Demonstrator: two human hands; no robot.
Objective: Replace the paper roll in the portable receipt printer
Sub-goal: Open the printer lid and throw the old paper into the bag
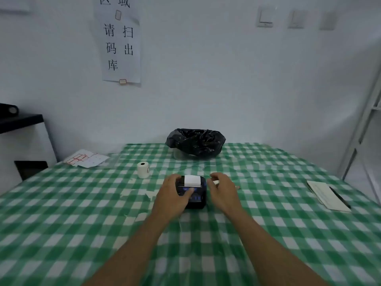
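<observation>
Head view: at the far left edge of the bench (61, 213), which is covered in a green-and-white check cloth, lie some white sheets with red marks (85, 158). Further right a spare paper roll (143, 169) stands on end, white, with a dark core hole on top, near but apart from the printer. The left hand (172, 196) lies over the left side of the receipt printer (192, 191), fingers curled round its far corner and the thumb pressed on its top face, so this grip is clamped on the printer body. The printer is a small black box with rounded corners, sitting flat near the middle of the bench; its top shows bluish markings, too blurred to read, and a short strip of white paper (192, 181) sticks up from the slot at its far end. Behind it, at the back edge of the bench, is a bin lined with a black bag (195, 142). The right hand (223, 189) hovers just beside the printer's right side, fingers loosely bent; something small and pale shows at its fingertips, but whether this grip pinches it I cannot tell. Far right lies a white notebook (327, 196) with a dark pen along its right edge.
</observation>
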